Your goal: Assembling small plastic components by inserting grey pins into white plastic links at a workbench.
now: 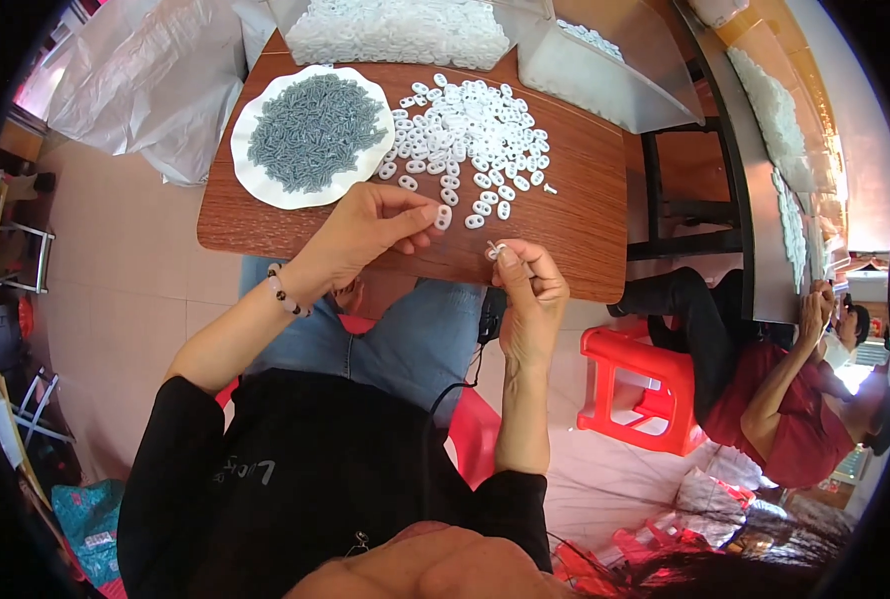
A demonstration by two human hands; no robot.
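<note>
My left hand, with a beaded bracelet at the wrist, pinches a white oval two-hole plastic piece at the table's near edge. To its right, my right hand is closed, thumb against fingers, on a small white piece partly covered by the fingertips. Beyond both hands spreads a heap of white two-hole pieces, with several strays closer to me. On the left a white scalloped plate carries a mound of small grey rod-shaped parts.
Clear bins of white parts stand behind the brown wooden table, one more bin at its far right. Plastic bags hang at the left. A co-worker in a red top sits at right beyond a red stool.
</note>
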